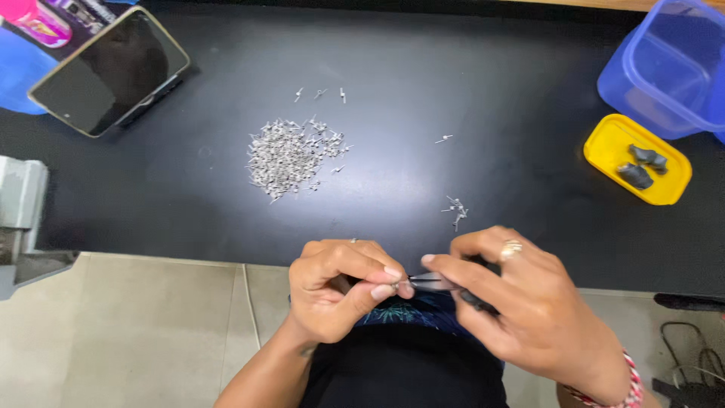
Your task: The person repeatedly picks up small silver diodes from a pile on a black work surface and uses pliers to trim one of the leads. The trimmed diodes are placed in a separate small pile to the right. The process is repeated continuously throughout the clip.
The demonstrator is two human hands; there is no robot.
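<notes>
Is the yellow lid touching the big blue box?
Cannot tell. In the head view the yellow lid sits right by the blue box, their edges meeting or overlapping, with no plain gap or contact.

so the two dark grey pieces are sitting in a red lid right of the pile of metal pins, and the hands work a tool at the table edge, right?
Not quite: the lid is yellow, not red, as the head view shows. The two dark grey pieces do lie in it, right of the pile of metal pins, and the left hand and right hand work a tool at the table edge.
</notes>
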